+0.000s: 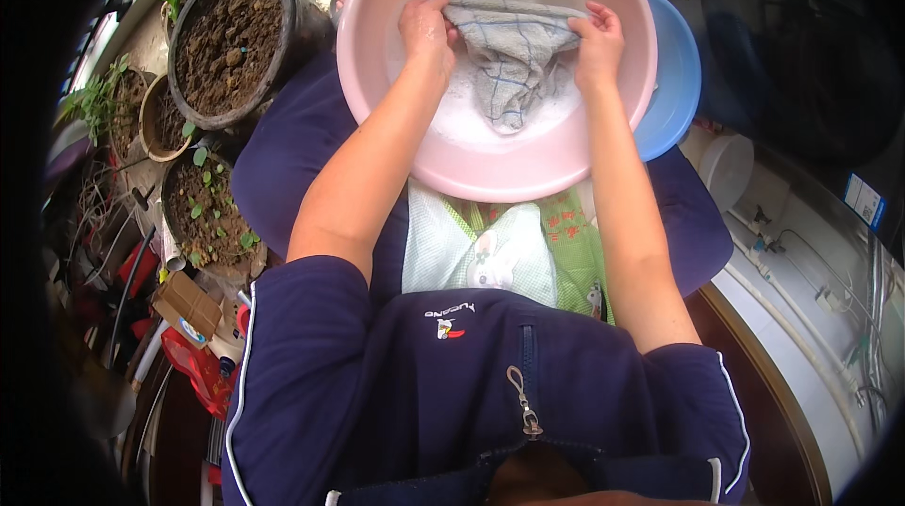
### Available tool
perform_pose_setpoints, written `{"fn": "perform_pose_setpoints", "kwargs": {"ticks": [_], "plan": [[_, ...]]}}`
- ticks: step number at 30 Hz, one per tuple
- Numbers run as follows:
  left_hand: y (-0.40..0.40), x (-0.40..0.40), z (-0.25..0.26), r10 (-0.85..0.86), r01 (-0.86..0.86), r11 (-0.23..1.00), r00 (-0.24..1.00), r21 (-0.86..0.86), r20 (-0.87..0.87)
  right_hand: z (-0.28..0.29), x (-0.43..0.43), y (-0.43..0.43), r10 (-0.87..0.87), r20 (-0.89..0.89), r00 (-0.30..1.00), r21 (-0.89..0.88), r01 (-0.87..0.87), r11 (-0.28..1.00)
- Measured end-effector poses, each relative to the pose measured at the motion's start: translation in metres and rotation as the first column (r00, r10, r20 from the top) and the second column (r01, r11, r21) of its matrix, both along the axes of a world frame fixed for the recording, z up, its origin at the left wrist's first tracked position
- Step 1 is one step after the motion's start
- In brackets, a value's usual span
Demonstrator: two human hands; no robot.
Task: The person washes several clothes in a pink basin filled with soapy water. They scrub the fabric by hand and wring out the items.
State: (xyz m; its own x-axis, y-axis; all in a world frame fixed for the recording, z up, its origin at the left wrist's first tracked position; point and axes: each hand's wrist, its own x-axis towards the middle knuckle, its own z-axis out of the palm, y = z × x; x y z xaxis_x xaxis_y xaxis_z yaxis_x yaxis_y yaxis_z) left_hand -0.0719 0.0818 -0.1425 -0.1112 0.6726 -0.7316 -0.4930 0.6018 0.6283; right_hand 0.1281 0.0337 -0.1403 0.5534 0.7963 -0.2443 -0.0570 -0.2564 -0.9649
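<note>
A wet grey towel with blue checked lines [520,46] is stretched between my two hands inside a pink plastic basin [495,177]. My left hand [428,28] grips one top corner, and my right hand [599,35] pinches the other. The towel's top edge is folded over between them, and its lower part hangs bunched towards the white suds [459,113] in the basin. Whether the towel's tip touches the suds I cannot tell. Below the basin, a pale checked apron [520,251] with a rabbit picture covers my lap.
A blue basin [672,81] sits partly behind the pink one, on the right. Soil-filled pots, among them a large black pot [230,46], crowd the left side. A small cardboard box [187,308] lies below them. Pipes [792,322] run along the right.
</note>
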Motion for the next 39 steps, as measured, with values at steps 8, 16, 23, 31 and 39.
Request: {"fn": "perform_pose_setpoints", "kwargs": {"ticks": [8, 16, 23, 31, 39], "plan": [[-0.001, 0.013, -0.019, -0.089, 0.100, 0.992, 0.985, -0.070, 0.150, -0.025, -0.043, 0.012, 0.501, 0.804, 0.320, -0.382, -0.368, 0.848], [-0.009, 0.010, 0.020, -0.161, 0.129, 0.985, 0.925, 0.114, 0.345, 0.062, -0.093, -0.022, 0.425, 0.329, 0.843, 0.129, -0.486, 0.864], [-0.042, 0.032, 0.043, -0.092, 0.120, 0.991, 0.925, -0.053, 0.368, 0.041, -0.091, -0.009, 0.210, 0.637, 0.742, -0.136, -0.160, 0.978], [-0.041, 0.011, -0.007, -0.172, 0.213, 0.977, 0.734, 0.018, 0.657, 0.068, -0.126, -0.035, 0.186, 0.572, 0.799, 0.059, -0.266, 0.962], [-0.016, 0.032, 0.027, -0.188, 0.182, 0.982, 0.950, 0.047, 0.251, 0.004, -0.033, 0.021, 0.233, 0.627, 0.743, -0.298, -0.047, 0.953]]}}
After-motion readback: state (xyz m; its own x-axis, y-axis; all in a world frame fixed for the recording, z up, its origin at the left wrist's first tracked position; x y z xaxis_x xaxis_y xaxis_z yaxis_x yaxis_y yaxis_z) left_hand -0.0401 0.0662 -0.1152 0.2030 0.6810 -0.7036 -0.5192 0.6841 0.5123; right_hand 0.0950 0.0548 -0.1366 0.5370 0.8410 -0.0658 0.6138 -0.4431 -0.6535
